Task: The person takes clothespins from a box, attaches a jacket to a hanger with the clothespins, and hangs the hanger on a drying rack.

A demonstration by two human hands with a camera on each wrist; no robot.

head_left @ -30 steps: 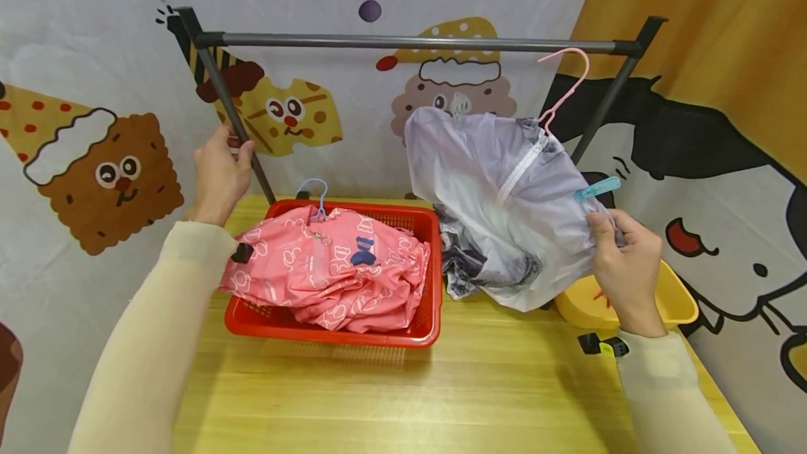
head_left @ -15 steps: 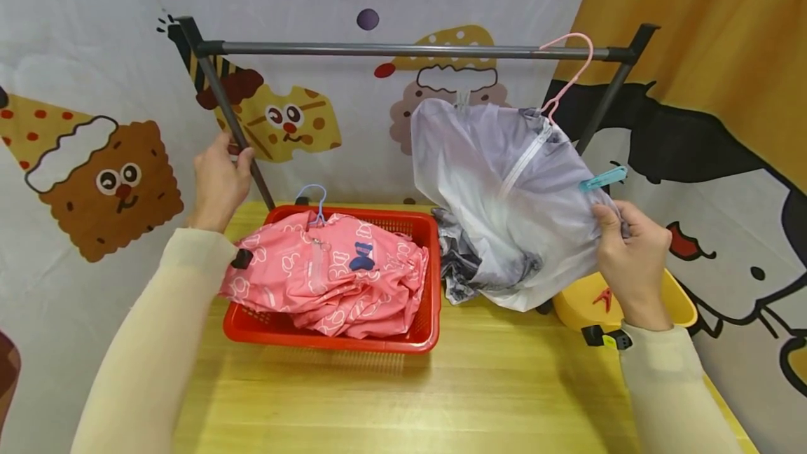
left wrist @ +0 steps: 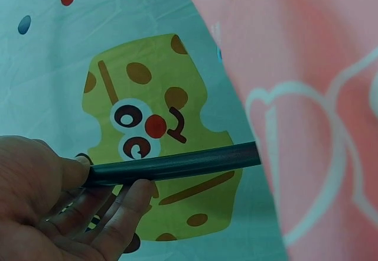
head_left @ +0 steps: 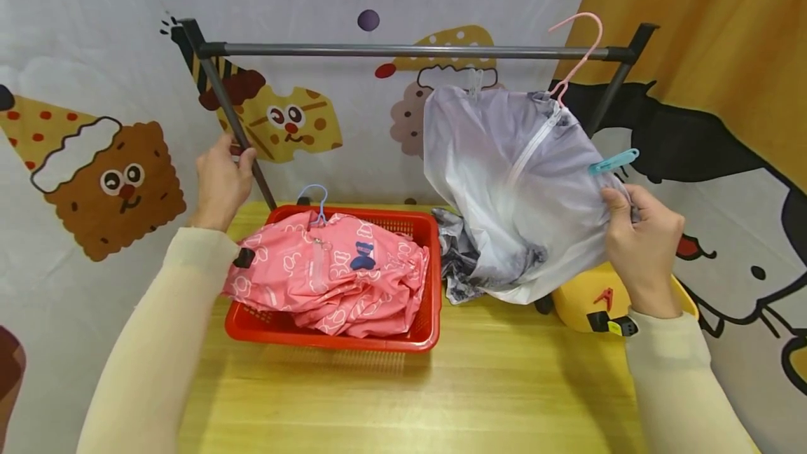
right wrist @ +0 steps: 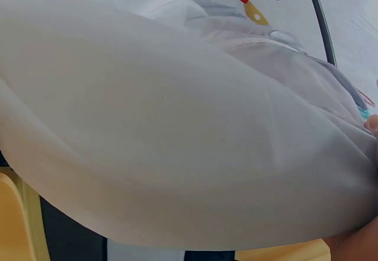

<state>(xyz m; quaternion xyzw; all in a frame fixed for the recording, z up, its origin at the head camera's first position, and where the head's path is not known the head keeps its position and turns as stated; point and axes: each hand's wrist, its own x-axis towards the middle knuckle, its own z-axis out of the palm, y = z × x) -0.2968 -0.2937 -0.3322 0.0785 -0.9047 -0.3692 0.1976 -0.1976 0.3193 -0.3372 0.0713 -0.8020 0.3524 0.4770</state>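
Note:
My left hand [head_left: 221, 177] grips the left post [head_left: 223, 100] of a dark metal clothes rack, thumb on one side and fingers on the other in the left wrist view. With my right hand [head_left: 646, 244] I pinch the side of a thin grey-white zip jacket [head_left: 485, 153], just below a teal clothespin [head_left: 614, 161]. The jacket hangs on a pink hanger [head_left: 570, 78], whose hook overlaps the rack's rail [head_left: 378, 51] near its right end. A clear clothespin [head_left: 475, 81] sits on the jacket's other shoulder. Pale fabric fills most of the right wrist view.
Below the rail, a red basket [head_left: 334, 342] on the wooden table [head_left: 403, 405] holds a pink jacket [head_left: 378, 286] with a blue hanger [head_left: 324, 205]. A yellow bin [head_left: 574, 307] with a red clothespin [head_left: 603, 298] stands at right, partly behind my right wrist.
My right hand has moved up and right with the grey-white jacket, raising the pink hook from just below the rail to above it. The left hand stays on the post.

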